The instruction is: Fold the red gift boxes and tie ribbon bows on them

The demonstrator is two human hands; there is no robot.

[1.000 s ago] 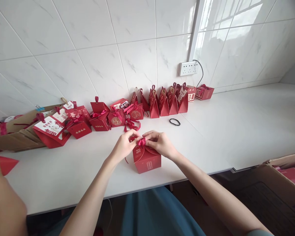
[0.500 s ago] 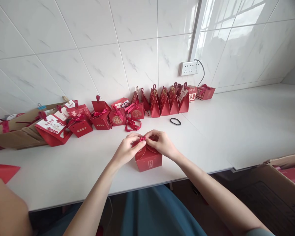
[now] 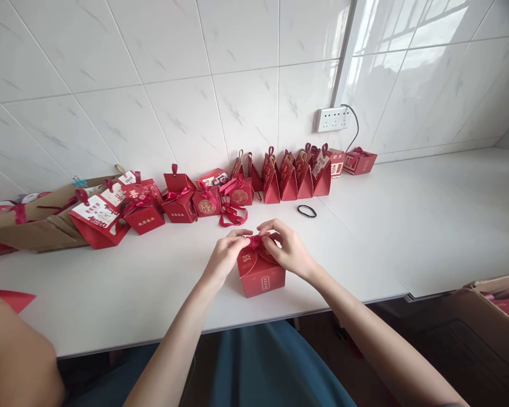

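A red gift box (image 3: 263,280) with pale printed characters stands upright near the front edge of the white table. On its top sits a dark pink ribbon (image 3: 255,242) tied in a knot or small bow. My left hand (image 3: 228,252) pinches the ribbon from the left side, fingertips closed. From the right, my right hand (image 3: 289,249) has its thumb and fingers curled onto the other side of the ribbon. The fingers partly cover the ribbon and the box's top flaps.
Several finished-looking red boxes (image 3: 178,204) and a loose ribbon (image 3: 233,215) line the tiled wall. A black hair tie (image 3: 306,211) lies behind my right hand. At left are a cardboard tray (image 3: 46,237) and another person's arm (image 3: 17,350); a carton (image 3: 479,316) stands lower right.
The ribbon on top of the box now shows more widely between my hands, which have drawn slightly apart. The whole view has shifted a little, so everything sits farther right.
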